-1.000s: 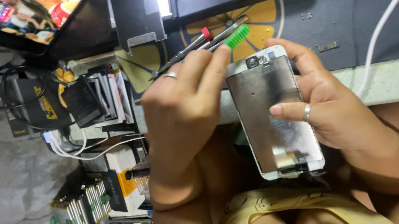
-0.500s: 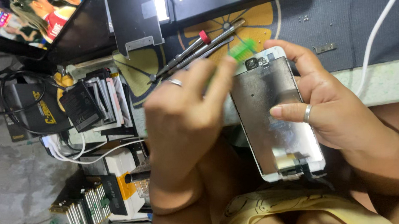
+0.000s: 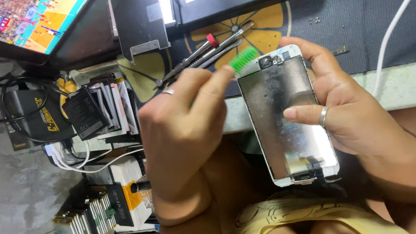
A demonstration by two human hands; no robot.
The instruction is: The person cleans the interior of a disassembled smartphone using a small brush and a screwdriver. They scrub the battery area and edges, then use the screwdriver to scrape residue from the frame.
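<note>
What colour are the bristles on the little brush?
Bright green. The brush shows best in the head view, held in the left hand at the top of the phone screen panel.

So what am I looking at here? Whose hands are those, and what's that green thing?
There is no machine here, just a person working with two bare hands. The picture comes from a camera worn on their head, looking down, so you see what they see.

The right hand holds a phone screen panel with its shiny metal back facing up. The left hand holds a small brush with green bristles, whose tip is right at the panel's top end.

Behind the hands is a dark work mat with a yellow pattern. On it lie thin screwdrivers, one with a red band. A white cable crosses the mat. At top left a tablet shows a colourful picture. To the left, lower down, sit stacks of phone batteries.
</note>
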